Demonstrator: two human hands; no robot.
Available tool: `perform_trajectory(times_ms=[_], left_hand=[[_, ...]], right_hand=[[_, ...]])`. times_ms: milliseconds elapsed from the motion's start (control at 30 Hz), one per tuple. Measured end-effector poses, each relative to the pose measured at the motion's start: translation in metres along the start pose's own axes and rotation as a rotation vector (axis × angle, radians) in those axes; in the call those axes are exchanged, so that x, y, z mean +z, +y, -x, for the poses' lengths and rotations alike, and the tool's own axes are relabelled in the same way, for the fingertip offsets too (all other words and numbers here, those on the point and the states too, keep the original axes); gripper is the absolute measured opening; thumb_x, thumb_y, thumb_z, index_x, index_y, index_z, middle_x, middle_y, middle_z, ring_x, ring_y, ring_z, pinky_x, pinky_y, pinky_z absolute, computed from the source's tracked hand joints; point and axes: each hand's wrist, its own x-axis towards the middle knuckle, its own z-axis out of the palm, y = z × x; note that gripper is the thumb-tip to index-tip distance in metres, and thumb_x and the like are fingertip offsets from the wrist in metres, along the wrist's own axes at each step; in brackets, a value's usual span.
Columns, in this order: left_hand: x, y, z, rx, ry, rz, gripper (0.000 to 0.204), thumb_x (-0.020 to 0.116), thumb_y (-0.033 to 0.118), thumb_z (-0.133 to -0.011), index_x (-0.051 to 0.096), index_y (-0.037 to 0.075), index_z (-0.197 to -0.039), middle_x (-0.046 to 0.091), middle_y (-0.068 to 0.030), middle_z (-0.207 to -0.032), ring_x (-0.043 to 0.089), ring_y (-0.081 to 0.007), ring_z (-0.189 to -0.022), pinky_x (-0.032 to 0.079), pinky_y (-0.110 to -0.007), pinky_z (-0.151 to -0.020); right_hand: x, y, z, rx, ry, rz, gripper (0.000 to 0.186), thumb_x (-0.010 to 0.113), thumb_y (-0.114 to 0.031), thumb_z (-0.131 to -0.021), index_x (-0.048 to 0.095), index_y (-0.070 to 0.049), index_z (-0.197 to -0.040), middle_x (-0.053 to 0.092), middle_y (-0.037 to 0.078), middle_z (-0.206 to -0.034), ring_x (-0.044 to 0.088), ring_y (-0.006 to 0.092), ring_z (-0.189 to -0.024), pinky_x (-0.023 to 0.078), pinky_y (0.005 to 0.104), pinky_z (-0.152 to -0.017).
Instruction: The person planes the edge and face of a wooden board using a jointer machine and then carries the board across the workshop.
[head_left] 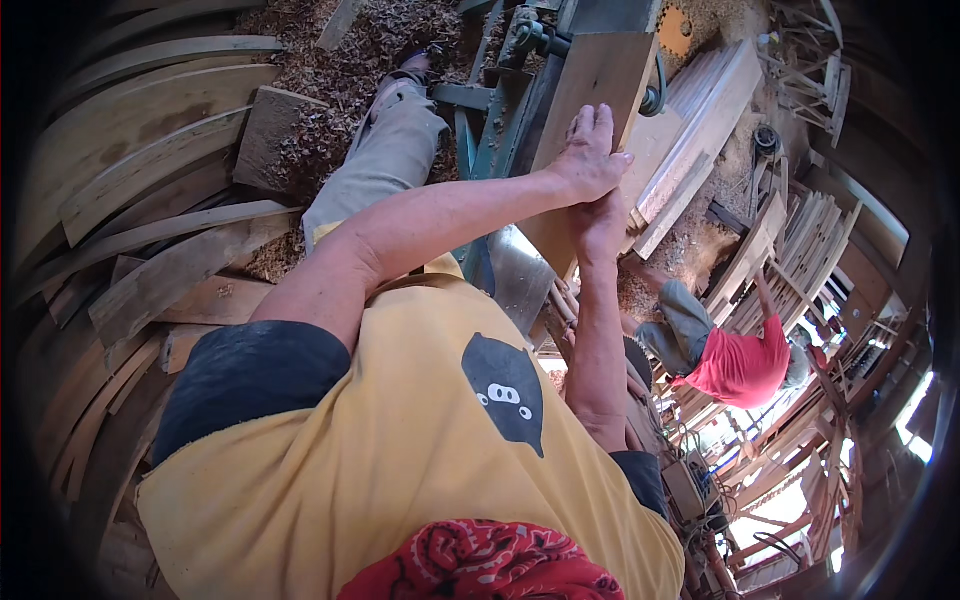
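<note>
A wide brown wooden board (600,85) lies lengthwise on a green-blue machine (493,145). Flat against its upper face rests my left hand (588,158), with the fingers stretched forward and pressed side by side. My right hand (600,225) is at the near part of the board, just below the left one. Its fingers are hidden by my left hand, so I cannot see how they lie. Both of my arms reach forward over the machine.
Wood shavings (300,45) cover the floor ahead. Curved planks (150,110) are piled at left, and stacked boards (700,130) lie right of the machine. An orange toothed disc (676,32) shows at the top. A person in a red shirt (740,362) bends over at right, among more timber.
</note>
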Motion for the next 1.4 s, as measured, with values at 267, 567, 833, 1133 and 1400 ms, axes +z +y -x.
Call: perform_trajectory(times_ms=[267, 567, 833, 1133, 1400], left_hand=[[-0.010, 0.009, -0.041, 0.010, 0.020, -0.045, 0.086, 0.062, 0.036, -0.090, 0.023, -0.013, -0.149, 0.033, -0.0314, -0.148, 0.035, -0.0451, -0.139, 0.029, -0.043, -0.118], [-0.019, 0.032, -0.104, -0.023, 0.012, -0.050, 0.090, 0.063, 0.041, -0.090, 0.023, -0.011, -0.150, 0.038, -0.0305, -0.143, 0.037, -0.0447, -0.138, 0.031, -0.044, -0.117], [-0.040, 0.049, -0.178, -0.119, 0.012, -0.073, 0.091, 0.068, 0.045, -0.088, 0.028, -0.009, -0.149, 0.038, -0.0333, -0.147, 0.040, -0.0451, -0.138, 0.033, -0.043, -0.117], [-0.037, 0.061, -0.264, -0.066, 0.023, -0.077, 0.060, 0.060, 0.036, -0.094, 0.046, -0.005, -0.137, 0.039, -0.0388, -0.142, 0.049, -0.0515, -0.128, 0.047, -0.049, -0.104], [-0.062, 0.084, -0.291, -0.067, 0.018, -0.093, 0.069, 0.066, 0.037, -0.090, 0.040, -0.005, -0.138, 0.051, -0.0345, -0.134, 0.054, -0.0468, -0.125, 0.048, -0.046, -0.104]], right_hand=[[-0.002, -0.019, -0.040, -0.258, 0.206, 0.511, 0.025, 0.072, -0.024, -0.083, 0.066, -0.003, -0.095, 0.071, 0.019, -0.087, 0.070, 0.0370, -0.084, 0.053, 0.0415, -0.074], [-0.029, -0.020, -0.117, -0.203, 0.202, 0.408, 0.026, 0.070, -0.028, -0.084, 0.069, -0.004, -0.092, 0.071, 0.022, -0.087, 0.070, 0.0399, -0.088, 0.053, 0.0437, -0.075], [-0.003, -0.111, -0.166, -0.042, 0.086, 0.876, 0.025, 0.069, -0.017, -0.092, 0.069, -0.003, -0.113, 0.075, 0.005, -0.103, 0.066, 0.0130, -0.089, 0.050, 0.0280, -0.079], [-0.025, -0.115, -0.250, -0.157, 0.111, 0.640, 0.025, 0.070, -0.018, -0.092, 0.071, -0.002, -0.112, 0.074, 0.004, -0.100, 0.065, 0.0115, -0.087, 0.050, 0.0287, -0.080], [-0.020, -0.149, -0.278, -0.211, 0.109, 0.608, 0.030, 0.067, -0.029, -0.091, 0.074, -0.004, -0.106, 0.076, 0.008, -0.090, 0.068, 0.0140, -0.083, 0.051, 0.0320, -0.079]])
